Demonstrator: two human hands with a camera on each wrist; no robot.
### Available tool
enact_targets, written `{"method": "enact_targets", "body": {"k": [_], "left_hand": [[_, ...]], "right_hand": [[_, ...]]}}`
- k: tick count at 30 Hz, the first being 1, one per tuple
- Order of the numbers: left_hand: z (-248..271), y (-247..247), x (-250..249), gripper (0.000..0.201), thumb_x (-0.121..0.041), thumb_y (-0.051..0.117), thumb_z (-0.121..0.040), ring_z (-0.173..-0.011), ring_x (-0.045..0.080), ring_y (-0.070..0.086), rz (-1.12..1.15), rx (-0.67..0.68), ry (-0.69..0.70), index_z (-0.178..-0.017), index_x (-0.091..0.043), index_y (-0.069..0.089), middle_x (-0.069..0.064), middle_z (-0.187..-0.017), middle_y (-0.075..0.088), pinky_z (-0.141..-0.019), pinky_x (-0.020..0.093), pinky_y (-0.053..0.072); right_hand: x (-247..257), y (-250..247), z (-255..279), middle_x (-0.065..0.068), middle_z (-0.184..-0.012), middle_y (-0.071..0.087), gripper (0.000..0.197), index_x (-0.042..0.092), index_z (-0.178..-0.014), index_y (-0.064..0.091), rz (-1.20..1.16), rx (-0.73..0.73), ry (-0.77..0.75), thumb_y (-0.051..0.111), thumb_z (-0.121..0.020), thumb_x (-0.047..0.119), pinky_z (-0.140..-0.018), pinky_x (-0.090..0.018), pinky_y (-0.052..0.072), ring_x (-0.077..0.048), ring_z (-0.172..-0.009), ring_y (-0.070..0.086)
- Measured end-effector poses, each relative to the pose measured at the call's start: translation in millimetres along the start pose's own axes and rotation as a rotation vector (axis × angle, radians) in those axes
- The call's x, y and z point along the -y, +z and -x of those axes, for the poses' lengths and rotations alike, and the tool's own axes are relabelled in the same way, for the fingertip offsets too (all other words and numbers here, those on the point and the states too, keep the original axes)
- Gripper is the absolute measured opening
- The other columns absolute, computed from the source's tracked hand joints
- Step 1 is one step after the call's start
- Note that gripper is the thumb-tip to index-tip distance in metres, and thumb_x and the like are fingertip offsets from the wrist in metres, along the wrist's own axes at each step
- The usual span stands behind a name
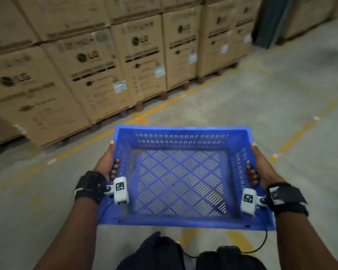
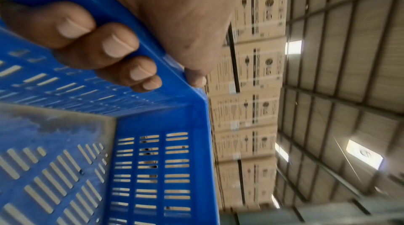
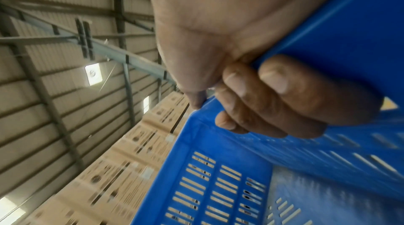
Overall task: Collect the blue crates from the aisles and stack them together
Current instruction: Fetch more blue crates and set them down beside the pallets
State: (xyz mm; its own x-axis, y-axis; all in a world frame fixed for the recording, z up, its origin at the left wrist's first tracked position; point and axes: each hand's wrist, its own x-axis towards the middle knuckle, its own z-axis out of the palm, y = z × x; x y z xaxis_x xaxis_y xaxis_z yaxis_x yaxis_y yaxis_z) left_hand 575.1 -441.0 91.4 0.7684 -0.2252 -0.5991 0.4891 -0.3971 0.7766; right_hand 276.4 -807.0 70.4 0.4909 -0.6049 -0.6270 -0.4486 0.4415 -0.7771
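I carry one empty blue slotted crate [image 1: 181,178] level in front of my waist, above the floor. My left hand [image 1: 109,162] grips its left rim, fingers [image 2: 104,47] curled over the edge into the crate and thumb along the outside. My right hand [image 1: 256,168] grips the right rim the same way, fingers [image 3: 273,101] hooked inside. In both wrist views the crate's far wall [image 2: 157,168] [image 3: 210,185] shows rows of slots. No other blue crate is in view.
Tall stacks of brown cardboard boxes [image 1: 94,71] on pallets line the left side of the aisle. Yellow floor lines [image 1: 160,108] run along the concrete floor [image 1: 261,102]. A dark rack post [image 1: 269,22] stands at the far right. My dark-clothed legs [image 1: 183,254] are below the crate.
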Motion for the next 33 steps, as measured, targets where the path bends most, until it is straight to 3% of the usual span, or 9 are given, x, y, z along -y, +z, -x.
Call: {"method": "enact_targets", "body": {"k": [6, 9, 14, 19, 24, 29, 33], "left_hand": [[-39.0, 106.1, -64.9, 0.073, -0.093, 0.038, -0.074, -0.044, 0.013, 0.015, -0.193, 0.28, 0.091, -0.068, -0.021, 0.04, -0.003, -0.053, 0.027, -0.044, 0.023, 0.013], [-49.4, 155.2, -82.7, 0.076, -0.096, 0.034, -0.072, -0.043, 0.014, 0.014, -0.284, 0.454, 0.108, -0.066, -0.021, 0.041, -0.002, -0.053, 0.026, -0.042, 0.021, 0.013], [-48.4, 220.7, -92.7, 0.075, -0.095, 0.034, -0.073, -0.041, 0.014, 0.015, -0.433, 0.616, 0.113, -0.065, -0.021, 0.041, -0.003, -0.053, 0.026, -0.042, 0.02, 0.013], [-32.0, 280.0, -79.5, 0.072, -0.093, 0.034, -0.077, -0.036, 0.011, 0.015, -0.544, 0.746, 0.1, -0.066, -0.021, 0.041, -0.003, -0.053, 0.026, -0.037, 0.016, 0.013], [-8.1, 340.3, -66.4, 0.07, -0.089, 0.035, -0.081, -0.035, 0.01, 0.016, -0.618, 0.822, 0.095, -0.067, -0.021, 0.041, -0.003, -0.052, 0.028, -0.035, 0.017, 0.013], [16.7, 409.0, -64.1, 0.068, -0.087, 0.036, -0.083, -0.034, 0.011, 0.017, -0.64, 0.844, 0.114, -0.067, -0.021, 0.042, -0.003, -0.051, 0.031, -0.035, 0.017, 0.014], [33.5, 458.0, -61.9, 0.067, -0.085, 0.036, -0.084, -0.035, 0.011, 0.018, -0.619, 0.837, 0.128, -0.065, -0.021, 0.043, -0.004, -0.049, 0.033, -0.036, 0.016, 0.015]], "right_hand": [[-45.8, -67.4, 44.3, 0.002, -0.049, 0.018, 0.082, 0.021, -0.062, 0.036, -0.241, -0.242, 0.018, 0.05, -0.045, 0.099, -0.043, -0.019, 0.014, -0.013, -0.036, 0.015], [-67.0, -83.4, 80.7, 0.002, -0.048, 0.018, 0.081, 0.02, -0.062, 0.034, -0.379, -0.38, 0.019, 0.052, -0.043, 0.097, -0.042, -0.019, 0.013, -0.012, -0.035, 0.014], [-111.8, -91.0, 128.1, 0.002, -0.047, 0.019, 0.076, 0.02, -0.063, 0.036, -0.528, -0.565, 0.07, 0.046, -0.063, 0.095, -0.04, -0.018, 0.015, -0.012, -0.034, 0.014], [-154.8, -102.0, 168.8, 0.002, -0.046, 0.019, 0.074, 0.019, -0.062, 0.036, -0.664, -0.675, 0.121, 0.041, -0.073, 0.092, -0.036, -0.016, 0.017, -0.012, -0.032, 0.015], [-183.9, -131.8, 188.5, 0.002, -0.048, 0.019, 0.076, 0.019, -0.063, 0.037, -0.708, -0.766, 0.133, 0.044, -0.068, 0.094, -0.037, -0.017, 0.015, -0.013, -0.033, 0.016], [-190.9, -184.6, 190.0, 0.002, -0.049, 0.019, 0.08, 0.019, -0.063, 0.037, -0.708, -0.795, 0.131, 0.052, -0.049, 0.096, -0.037, -0.018, 0.016, -0.013, -0.034, 0.016], [-188.1, -233.7, 183.8, 0.002, -0.049, 0.02, 0.078, 0.019, -0.062, 0.037, -0.67, -0.806, 0.136, 0.045, -0.061, 0.097, -0.039, -0.018, 0.016, -0.013, -0.035, 0.017]]}}
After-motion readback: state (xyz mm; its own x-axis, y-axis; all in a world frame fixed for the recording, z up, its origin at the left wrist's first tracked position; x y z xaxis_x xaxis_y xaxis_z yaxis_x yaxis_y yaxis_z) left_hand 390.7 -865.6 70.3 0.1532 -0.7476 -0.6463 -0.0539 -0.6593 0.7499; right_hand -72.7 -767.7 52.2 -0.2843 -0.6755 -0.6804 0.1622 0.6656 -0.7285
